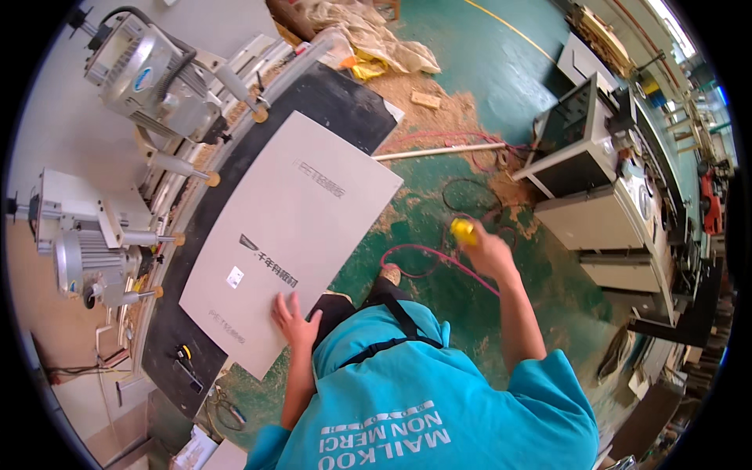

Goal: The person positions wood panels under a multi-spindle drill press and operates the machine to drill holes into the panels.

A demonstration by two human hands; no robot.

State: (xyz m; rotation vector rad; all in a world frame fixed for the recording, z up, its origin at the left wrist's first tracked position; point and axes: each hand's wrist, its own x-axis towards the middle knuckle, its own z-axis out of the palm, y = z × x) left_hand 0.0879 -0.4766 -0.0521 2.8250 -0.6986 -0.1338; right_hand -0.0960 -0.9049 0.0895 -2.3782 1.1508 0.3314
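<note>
A large pale grey board (313, 227) with dark print and a small white label lies on a black machine table (329, 102), overhanging its near side. My left hand (294, 319) rests on the board's near edge, fingers spread and thumb apart. Held out to the right over the floor, my right hand (489, 254) is closed around a small yellow object (463, 231), too blurred to name. A small yellow-and-black tool (184, 354) lies on the table's lower left part.
Two motor units (157, 78) (98, 254) with rollers line the table's far left side. A pink hose (439, 252) loops across the green floor, with sawdust (446, 110) around it. Cabinets (583, 219) stand at right. Crumpled sacking (368, 35) lies beyond the table.
</note>
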